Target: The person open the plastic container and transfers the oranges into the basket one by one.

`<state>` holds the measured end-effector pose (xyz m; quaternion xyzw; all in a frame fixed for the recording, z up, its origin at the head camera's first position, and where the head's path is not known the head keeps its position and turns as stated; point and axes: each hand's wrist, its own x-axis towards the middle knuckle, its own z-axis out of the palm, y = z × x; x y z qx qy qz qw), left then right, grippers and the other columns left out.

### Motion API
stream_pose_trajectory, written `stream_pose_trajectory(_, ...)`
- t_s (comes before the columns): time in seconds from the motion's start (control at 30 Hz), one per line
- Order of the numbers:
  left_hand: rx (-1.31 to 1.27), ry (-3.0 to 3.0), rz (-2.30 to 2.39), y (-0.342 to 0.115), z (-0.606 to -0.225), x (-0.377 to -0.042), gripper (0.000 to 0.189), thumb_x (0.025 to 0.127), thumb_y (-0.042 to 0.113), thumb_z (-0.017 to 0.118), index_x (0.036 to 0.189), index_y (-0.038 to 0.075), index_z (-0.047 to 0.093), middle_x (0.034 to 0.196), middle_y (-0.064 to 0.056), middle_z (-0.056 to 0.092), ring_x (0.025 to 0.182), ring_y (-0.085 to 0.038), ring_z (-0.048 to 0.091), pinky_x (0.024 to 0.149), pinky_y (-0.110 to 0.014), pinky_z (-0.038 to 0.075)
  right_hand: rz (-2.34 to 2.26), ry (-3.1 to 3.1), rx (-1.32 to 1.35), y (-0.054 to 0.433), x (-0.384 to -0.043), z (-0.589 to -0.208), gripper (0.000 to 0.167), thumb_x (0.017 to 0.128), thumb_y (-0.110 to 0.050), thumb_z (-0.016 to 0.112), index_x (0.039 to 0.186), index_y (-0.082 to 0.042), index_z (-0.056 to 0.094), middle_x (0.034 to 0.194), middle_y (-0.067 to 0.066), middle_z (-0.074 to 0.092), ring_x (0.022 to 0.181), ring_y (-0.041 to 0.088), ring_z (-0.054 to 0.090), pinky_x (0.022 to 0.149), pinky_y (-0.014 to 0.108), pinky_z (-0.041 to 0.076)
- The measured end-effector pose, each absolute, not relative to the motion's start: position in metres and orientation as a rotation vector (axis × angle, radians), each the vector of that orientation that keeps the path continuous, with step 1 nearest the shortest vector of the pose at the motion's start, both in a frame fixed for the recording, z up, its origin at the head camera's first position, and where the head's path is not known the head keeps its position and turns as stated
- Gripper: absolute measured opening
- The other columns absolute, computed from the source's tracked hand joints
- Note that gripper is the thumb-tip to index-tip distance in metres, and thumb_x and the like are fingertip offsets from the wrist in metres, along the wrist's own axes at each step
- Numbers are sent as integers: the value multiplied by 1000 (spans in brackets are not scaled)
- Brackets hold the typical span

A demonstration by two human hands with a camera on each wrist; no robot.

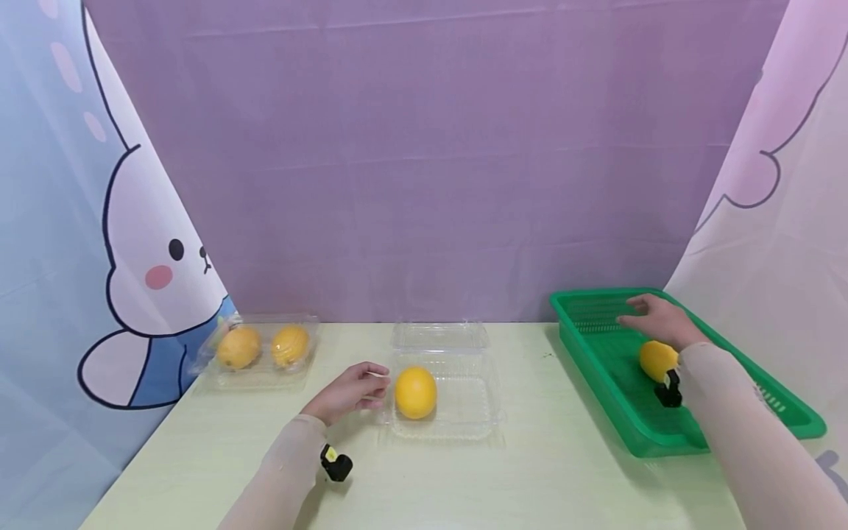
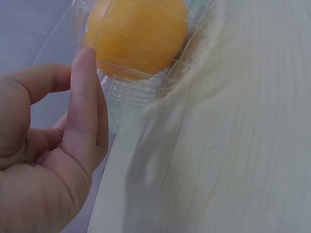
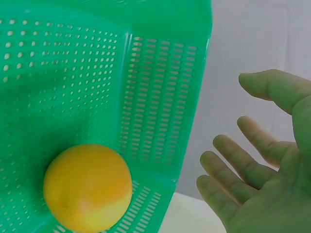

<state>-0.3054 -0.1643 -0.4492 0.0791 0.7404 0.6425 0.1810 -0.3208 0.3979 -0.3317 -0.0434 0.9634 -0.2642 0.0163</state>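
In the head view, my left hand (image 1: 354, 391) is just left of a yellow-orange orange (image 1: 415, 392), its fingers loosely bent and holding nothing. That orange sits in the left half of a clear plastic clamshell box (image 1: 464, 401), whose lid (image 1: 440, 336) is folded back behind it. The left wrist view shows the fingers (image 2: 82, 107) close to the box wall. Over the green basket (image 1: 596, 397) hovers my right hand (image 1: 659, 322), empty, with fingers spread. Another orange (image 3: 87, 188) lies on the basket floor, partly covered by the right wrist in the head view.
At the back left of the pale wooden table (image 1: 530, 478) stands another clear clamshell box (image 1: 258, 379) with two oranges (image 1: 239, 347) inside. A purple curtain (image 1: 437, 162) hangs behind the table. Printed cloths flank both sides, and the basket stands along the right edge.
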Motion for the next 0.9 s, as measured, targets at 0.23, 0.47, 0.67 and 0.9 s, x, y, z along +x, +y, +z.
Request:
stream_pose_trajectory(0.23, 229, 2090, 1817, -165, -450, -305, 49, 100, 20, 63, 136, -7, 45, 118, -21, 54, 97, -22, 58, 85, -34, 57, -833, 2995, -160, 383, -322, -324, 80, 101, -50, 53, 148, 11, 30, 145, 40, 33, 128, 59, 35, 97, 71, 37)
stream_pose_trajectory(0.47, 236, 2088, 1813, -166, -450, -305, 49, 100, 20, 63, 136, -8, 45, 119, -22, 54, 98, -23, 58, 86, -35, 57, -867, 2987, -190, 369, -325, -317, 83, 99, -54, 55, 149, 8, 32, 147, 38, 33, 129, 56, 36, 98, 69, 39)
stream_pose_trajectory(0.67, 229, 2090, 1810, -166, -451, -305, 50, 100, 20, 64, 137, -7, 45, 119, -23, 54, 99, -25, 59, 86, -34, 57, -871, 2999, -246, 353, -324, -310, 81, 99, -54, 56, 149, 5, 34, 147, 36, 35, 130, 54, 36, 98, 69, 39)
stream_pose_trajectory(0.9, 229, 2086, 1812, -166, -450, -305, 50, 100, 21, 64, 136, -7, 44, 119, -22, 54, 99, -24, 58, 86, -35, 57, -880, 3019, -288, 337, -323, -305, 73, 100, -46, 59, 148, 4, 37, 148, 34, 37, 132, 52, 36, 101, 68, 37)
